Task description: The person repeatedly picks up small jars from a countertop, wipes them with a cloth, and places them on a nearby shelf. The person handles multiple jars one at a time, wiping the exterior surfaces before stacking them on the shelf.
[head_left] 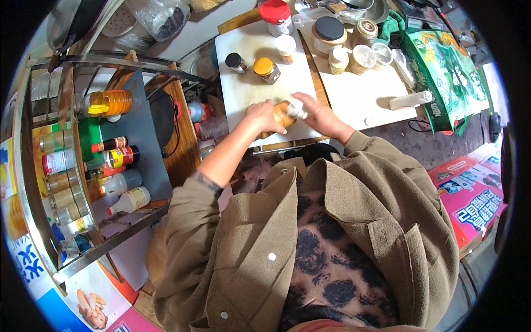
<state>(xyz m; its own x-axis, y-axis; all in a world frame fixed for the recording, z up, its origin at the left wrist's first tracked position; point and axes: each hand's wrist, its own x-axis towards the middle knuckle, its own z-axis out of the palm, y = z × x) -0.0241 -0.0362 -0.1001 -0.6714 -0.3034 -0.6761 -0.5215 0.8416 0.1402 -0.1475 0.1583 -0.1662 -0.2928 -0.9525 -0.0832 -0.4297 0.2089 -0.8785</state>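
Over the near edge of the white cutting board (240, 77), my left hand (263, 119) is wrapped round an orange-brown jar (284, 114), which lies tilted. My right hand (319, 117) is closed on a small white piece (297, 109) against the jar's right end; whether it is a cloth or a cap I cannot tell. Farther back on the board stand a jar with a yellow lid (266, 71), a small black-capped jar (236, 63), a white-lidded jar (285, 48) and a red-lidded tub (276, 17).
Right of the board, a white surface (376, 91) holds several jars, among them a large dark-lidded jar (329, 36), and a white tube-shaped item (410, 100). A green shopping bag (448, 77) stands farther right. To the left, a metal rack (105, 238) holds oil (113, 103) and several sauce bottles.
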